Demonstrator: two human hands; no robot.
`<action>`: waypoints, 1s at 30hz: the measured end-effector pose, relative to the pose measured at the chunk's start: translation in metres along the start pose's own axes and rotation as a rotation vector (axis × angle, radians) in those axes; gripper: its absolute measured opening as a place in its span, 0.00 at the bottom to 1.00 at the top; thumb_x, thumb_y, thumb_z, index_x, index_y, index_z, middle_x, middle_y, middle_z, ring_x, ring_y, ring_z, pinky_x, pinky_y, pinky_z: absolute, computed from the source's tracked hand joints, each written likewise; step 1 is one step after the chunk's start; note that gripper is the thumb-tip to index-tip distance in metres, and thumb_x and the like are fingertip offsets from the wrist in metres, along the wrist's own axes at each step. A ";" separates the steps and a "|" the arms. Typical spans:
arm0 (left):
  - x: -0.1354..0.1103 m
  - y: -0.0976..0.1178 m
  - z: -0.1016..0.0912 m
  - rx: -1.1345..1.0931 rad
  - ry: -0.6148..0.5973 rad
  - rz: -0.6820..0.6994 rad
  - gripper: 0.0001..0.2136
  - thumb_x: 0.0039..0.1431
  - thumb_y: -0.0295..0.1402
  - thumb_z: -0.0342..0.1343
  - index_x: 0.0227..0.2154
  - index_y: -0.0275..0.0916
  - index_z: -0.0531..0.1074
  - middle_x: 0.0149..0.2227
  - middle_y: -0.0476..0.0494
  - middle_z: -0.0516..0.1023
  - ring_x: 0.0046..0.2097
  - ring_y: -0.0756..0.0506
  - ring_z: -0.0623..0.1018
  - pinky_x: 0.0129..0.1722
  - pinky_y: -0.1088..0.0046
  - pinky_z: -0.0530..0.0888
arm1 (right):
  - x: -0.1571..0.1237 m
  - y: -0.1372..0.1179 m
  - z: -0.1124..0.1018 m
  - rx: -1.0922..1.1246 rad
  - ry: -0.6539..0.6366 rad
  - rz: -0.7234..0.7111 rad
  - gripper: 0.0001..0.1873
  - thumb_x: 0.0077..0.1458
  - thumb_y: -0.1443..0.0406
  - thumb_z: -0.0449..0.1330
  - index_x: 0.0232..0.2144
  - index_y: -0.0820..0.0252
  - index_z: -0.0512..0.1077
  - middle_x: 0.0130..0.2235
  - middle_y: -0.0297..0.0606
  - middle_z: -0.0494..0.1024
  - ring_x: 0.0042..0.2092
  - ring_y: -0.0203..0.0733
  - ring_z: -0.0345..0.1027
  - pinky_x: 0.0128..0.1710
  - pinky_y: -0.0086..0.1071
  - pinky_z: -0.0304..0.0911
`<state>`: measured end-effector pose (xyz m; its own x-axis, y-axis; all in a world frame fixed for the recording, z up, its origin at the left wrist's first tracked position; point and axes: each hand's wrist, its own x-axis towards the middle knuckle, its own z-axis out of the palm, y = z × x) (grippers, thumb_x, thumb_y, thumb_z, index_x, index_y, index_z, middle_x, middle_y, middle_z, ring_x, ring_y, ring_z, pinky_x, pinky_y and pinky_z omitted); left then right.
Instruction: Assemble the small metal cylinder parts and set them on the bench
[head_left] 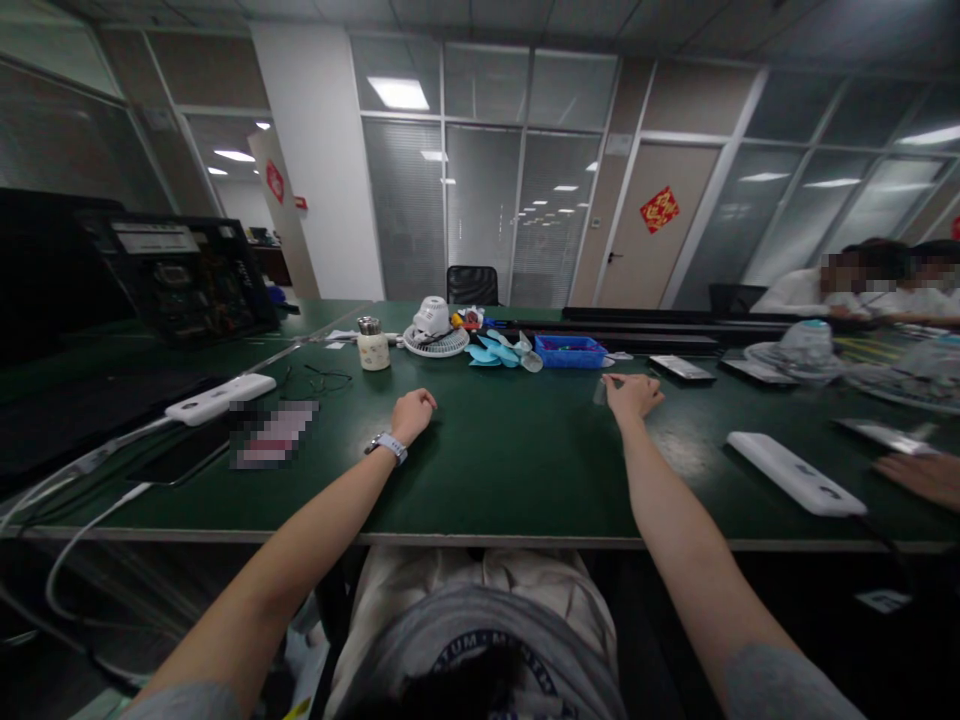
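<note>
My left hand (413,416), with a watch (386,447) on its wrist, rests on the green table (510,460). Its fingers are curled in, and nothing shows in them. Farther right, my right hand (636,394) pinches a small clear plastic piece (600,391) between thumb and fingertips, just above or on the tabletop. Beyond it stands a blue basket (570,352) with small items inside. Light-blue fan blades (499,350) lie left of the basket, beside a white fan (433,328) with a round grille. A cream-coloured bottle (373,345) stands behind my left hand.
White power strips lie at the left (221,398) and right (795,472). A phone (180,455) with a cable is at the left, before an open computer case (180,275). Another person's hand (919,478) reaches in at the right. More people sit at the far right.
</note>
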<state>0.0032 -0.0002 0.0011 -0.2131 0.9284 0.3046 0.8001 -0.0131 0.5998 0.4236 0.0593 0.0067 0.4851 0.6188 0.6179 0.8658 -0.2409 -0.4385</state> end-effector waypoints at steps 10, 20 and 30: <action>0.001 -0.002 0.001 0.017 -0.004 0.010 0.13 0.51 0.27 0.46 0.27 0.42 0.76 0.29 0.45 0.79 0.32 0.45 0.75 0.29 0.73 0.65 | 0.003 -0.001 0.001 -0.031 0.003 0.061 0.15 0.57 0.57 0.56 0.39 0.56 0.79 0.46 0.50 0.72 0.50 0.56 0.54 0.46 0.47 0.48; 0.002 -0.003 0.003 0.016 -0.010 0.021 0.12 0.51 0.27 0.45 0.27 0.42 0.75 0.30 0.46 0.79 0.32 0.46 0.74 0.30 0.74 0.64 | -0.002 -0.005 -0.004 -0.048 -0.021 0.042 0.18 0.57 0.56 0.54 0.40 0.60 0.78 0.51 0.50 0.70 0.54 0.56 0.52 0.51 0.49 0.47; 0.001 -0.003 0.003 0.007 -0.015 0.027 0.12 0.50 0.27 0.46 0.27 0.42 0.75 0.28 0.46 0.78 0.31 0.46 0.74 0.30 0.74 0.65 | -0.008 0.017 -0.002 0.060 -0.163 0.346 0.25 0.52 0.59 0.60 0.51 0.65 0.68 0.45 0.56 0.76 0.47 0.55 0.69 0.47 0.44 0.55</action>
<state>0.0021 0.0016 -0.0023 -0.1828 0.9333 0.3091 0.8092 -0.0358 0.5864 0.4347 0.0492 -0.0041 0.7172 0.6205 0.3172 0.6435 -0.4149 -0.6433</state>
